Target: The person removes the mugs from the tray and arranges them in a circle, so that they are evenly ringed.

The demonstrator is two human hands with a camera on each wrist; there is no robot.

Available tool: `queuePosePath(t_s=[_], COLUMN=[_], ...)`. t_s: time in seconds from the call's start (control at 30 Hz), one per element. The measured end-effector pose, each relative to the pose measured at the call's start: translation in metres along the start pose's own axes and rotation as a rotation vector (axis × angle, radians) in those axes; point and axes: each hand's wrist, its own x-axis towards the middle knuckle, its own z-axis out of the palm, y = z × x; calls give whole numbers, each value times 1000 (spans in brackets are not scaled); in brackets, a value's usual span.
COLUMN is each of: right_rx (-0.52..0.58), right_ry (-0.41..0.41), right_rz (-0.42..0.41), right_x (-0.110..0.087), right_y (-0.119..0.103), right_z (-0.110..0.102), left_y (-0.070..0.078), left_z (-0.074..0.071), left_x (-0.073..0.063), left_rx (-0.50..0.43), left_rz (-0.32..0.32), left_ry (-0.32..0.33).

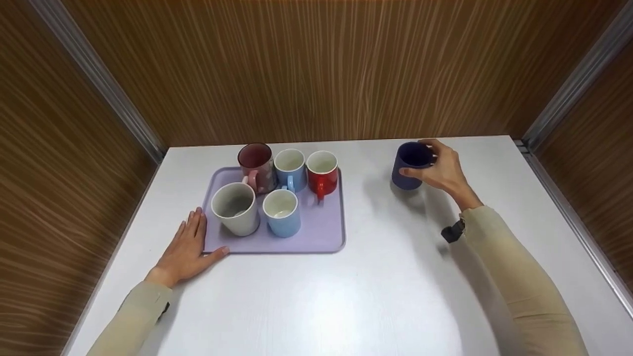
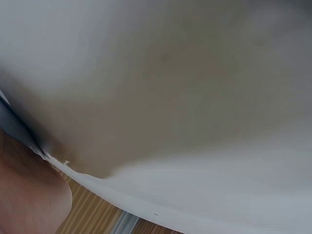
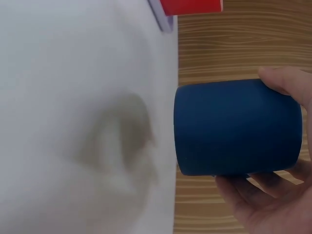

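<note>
My right hand [image 1: 442, 168] grips a dark blue mug [image 1: 406, 173] near its rim, thumb on the near side and fingers on the far side. In the right wrist view the mug [image 3: 236, 129] appears held above the white table, apart from the shadow. Its handle is mostly hidden by the fingers. My left hand [image 1: 185, 249] lies with straight fingers against the left front corner of a lilac tray [image 1: 321, 240], its thumb over the front rim. The left wrist view shows mainly blurred table and a bit of skin [image 2: 34, 200].
On the tray stand a large off-white mug [image 1: 242, 220], two light blue mugs [image 1: 284, 222], a patterned pinkish mug [image 1: 267, 175] and a red mug [image 1: 324, 183]. Wood-grain panels [image 1: 346, 74] enclose the white table [image 1: 306, 306] at the back and sides.
</note>
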Motion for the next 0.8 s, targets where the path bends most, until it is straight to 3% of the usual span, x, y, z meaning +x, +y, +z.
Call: queuePosePath(t_s=[0.8], right_rx=[-30], right_ry=[-30], right_rz=[28], right_x=[-5], right_y=[23], right_z=[13], left_y=[0], left_z=[1], left_x=[1], left_rx=[3], left_rz=[-10], left_ry=[-7])
